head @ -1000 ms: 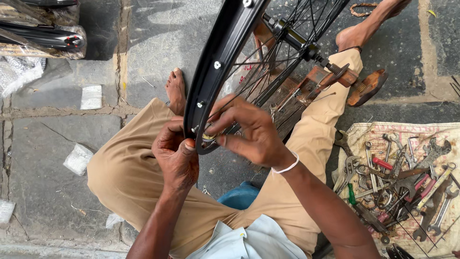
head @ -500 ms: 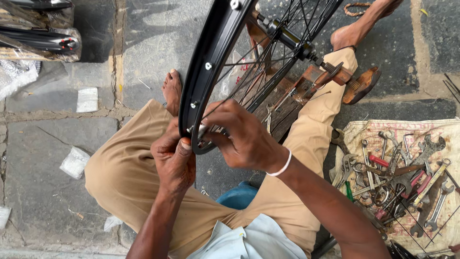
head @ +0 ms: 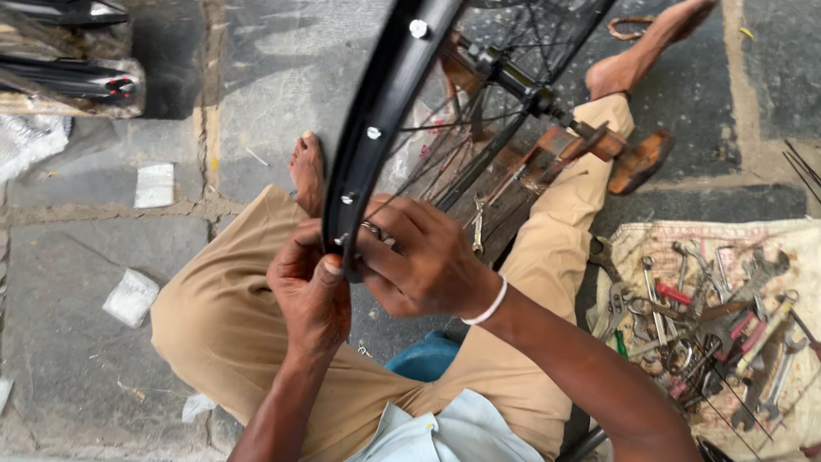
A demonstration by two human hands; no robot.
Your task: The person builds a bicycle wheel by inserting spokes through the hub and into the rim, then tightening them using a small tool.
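A black bicycle wheel rim (head: pixel 389 103) with thin spokes (head: pixel 479 145) and a hub (head: pixel 522 85) stands tilted in front of me, above my lap. My left hand (head: pixel 312 291) grips the rim's lower edge, thumb pressed on its outer face. My right hand (head: pixel 423 261), with a white band on the wrist, closes around the inner side of the rim at the same spot, fingers pinching a small metal spoke fitting. I sit with tan trousers (head: pixel 222 325) and bare feet on stone paving.
A cloth (head: pixel 770 257) at the right carries several spanners, pliers and other hand tools. A wooden stand (head: pixel 564 145) lies under the wheel. Plastic-wrapped rims (head: pixel 68 77) rest at the top left. Paper scraps (head: pixel 154 184) lie on the paving. A blue object (head: pixel 423 359) sits beneath my legs.
The wheel and both hands have shifted slightly left and down in view. My fingers keep working at the same place on the rim.
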